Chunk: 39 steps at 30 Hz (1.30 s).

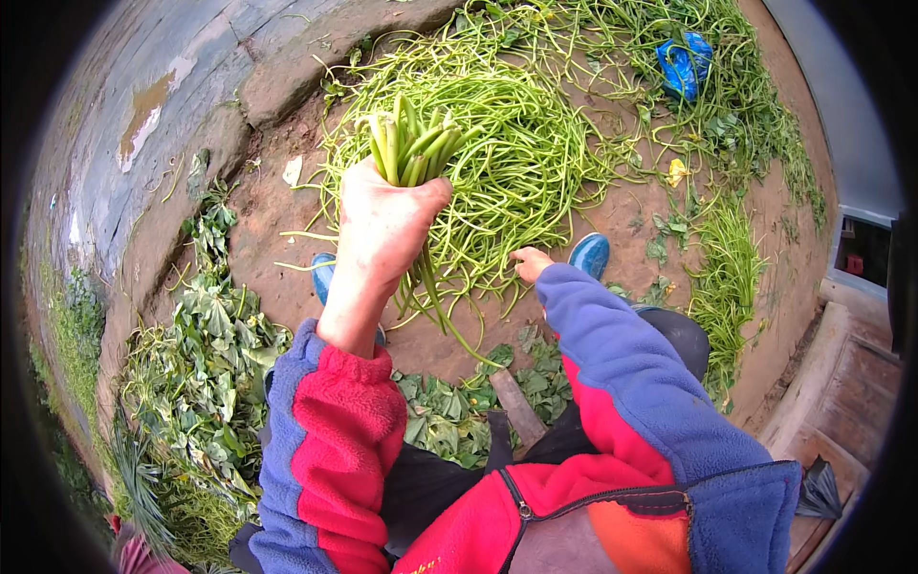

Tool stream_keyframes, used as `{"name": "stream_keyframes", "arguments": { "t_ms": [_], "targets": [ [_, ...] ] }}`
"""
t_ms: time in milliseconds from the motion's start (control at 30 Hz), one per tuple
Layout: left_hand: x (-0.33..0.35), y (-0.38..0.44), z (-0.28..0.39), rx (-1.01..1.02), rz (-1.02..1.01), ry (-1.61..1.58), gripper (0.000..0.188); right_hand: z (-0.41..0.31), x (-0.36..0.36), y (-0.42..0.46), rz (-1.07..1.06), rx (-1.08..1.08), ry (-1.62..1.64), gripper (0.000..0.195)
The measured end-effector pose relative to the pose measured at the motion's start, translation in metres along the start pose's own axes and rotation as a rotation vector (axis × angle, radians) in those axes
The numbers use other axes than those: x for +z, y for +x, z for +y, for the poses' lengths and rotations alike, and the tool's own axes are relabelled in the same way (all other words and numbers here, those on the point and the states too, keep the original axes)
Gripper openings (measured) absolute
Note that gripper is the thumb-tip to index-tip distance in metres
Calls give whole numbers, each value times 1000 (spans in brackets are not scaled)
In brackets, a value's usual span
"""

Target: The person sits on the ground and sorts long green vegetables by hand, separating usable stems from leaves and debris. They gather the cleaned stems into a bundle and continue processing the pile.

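Note:
My left hand (387, 219) is closed in a fist around a bunch of green leaf stalks (412, 143). Their thick cut ends stick up above the thumb, and thin tails hang below the fist. Behind it on the ground lies a large, tangled pile of long green stalks (495, 143). My right hand (532, 264) reaches down to the near right edge of this pile, its fingertips at a few loose stalks. The sleeve hides part of that hand, and whether it grips a stalk is unclear.
Heaped green leaves (208, 359) lie at the left, with more leaves (452, 416) between my legs. Bundled stalks (728, 265) lie at the right. A blue plastic bag (685, 64) rests on vines (746, 107) at upper right. Blue shoes (589, 255) flank the pile's near edge.

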State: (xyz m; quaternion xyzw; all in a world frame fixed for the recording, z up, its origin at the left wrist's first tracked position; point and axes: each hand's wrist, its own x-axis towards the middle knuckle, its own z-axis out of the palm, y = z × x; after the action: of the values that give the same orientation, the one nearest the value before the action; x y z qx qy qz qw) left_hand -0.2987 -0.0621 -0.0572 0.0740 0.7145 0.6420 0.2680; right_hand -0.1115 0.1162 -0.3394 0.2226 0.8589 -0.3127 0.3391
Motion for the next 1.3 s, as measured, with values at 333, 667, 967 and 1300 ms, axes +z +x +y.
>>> {"name": "stream_keyframes", "arguments": {
  "t_ms": [333, 667, 967, 1300],
  "targets": [
    [-3, 2, 0, -36, 91, -3, 16, -43, -77, -4, 16, -69, 798, 23],
    [-6, 2, 0, -94, 116, -326, 15, -178, -162, -73, 347, -526, 740, 18],
    [-1, 7, -10, -101, 104, -394, 15, -209, -157, -100, 329, -831, 488, 13],
    [0, 6, -9, -161, 7, -350, 24, -200, -156, -97, 269, -926, 264, 14]
  ]
}}
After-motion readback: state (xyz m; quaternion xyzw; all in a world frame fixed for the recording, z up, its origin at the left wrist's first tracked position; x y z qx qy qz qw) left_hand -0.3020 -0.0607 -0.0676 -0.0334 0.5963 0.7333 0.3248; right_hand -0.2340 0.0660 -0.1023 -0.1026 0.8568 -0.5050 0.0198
